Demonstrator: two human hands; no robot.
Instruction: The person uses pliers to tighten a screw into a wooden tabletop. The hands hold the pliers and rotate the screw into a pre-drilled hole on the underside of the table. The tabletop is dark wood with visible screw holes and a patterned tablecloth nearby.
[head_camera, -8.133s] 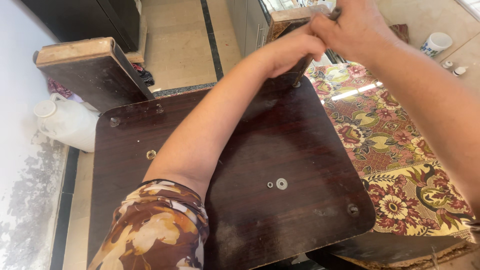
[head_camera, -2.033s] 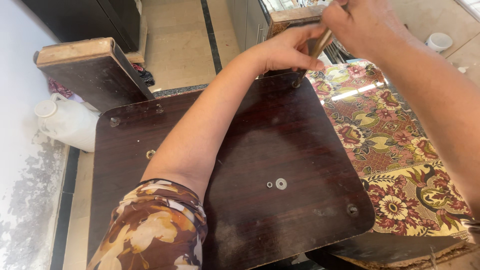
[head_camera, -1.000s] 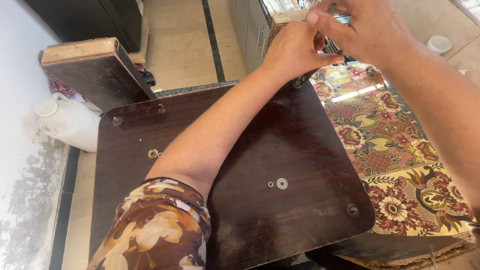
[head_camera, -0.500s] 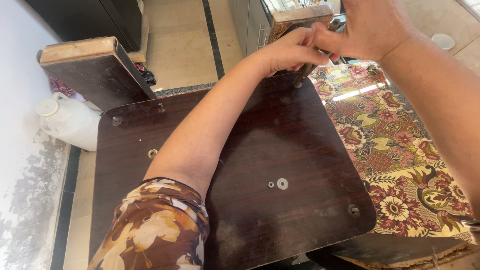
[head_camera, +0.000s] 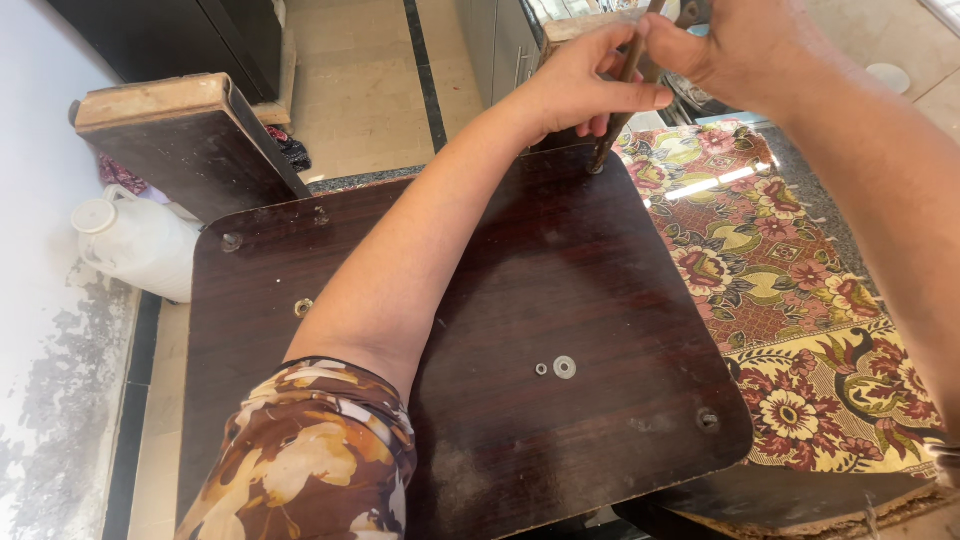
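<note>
A dark brown wooden board (head_camera: 560, 290) with rounded corners lies flat in front of me, with screws near its corners. A thin brown rod-like tool (head_camera: 615, 105) stands tilted with its tip on the board's far right corner. My left hand (head_camera: 585, 85) reaches across the board and pinches the tool's shaft. My right hand (head_camera: 735, 45) grips the tool's upper end at the top edge of the view. A washer (head_camera: 565, 367) and a smaller ring (head_camera: 541, 369) lie loose on the board's middle.
A floral patterned cloth (head_camera: 790, 290) covers the surface to the right of the board. A second dark wooden piece (head_camera: 185, 140) leans at the far left, with a white plastic jug (head_camera: 140, 245) beside it. Beige tiled floor (head_camera: 370, 80) lies beyond.
Both hands stay at the far right corner; the tool now stands more upright on the corner, with my right hand shifted slightly at its top end.
</note>
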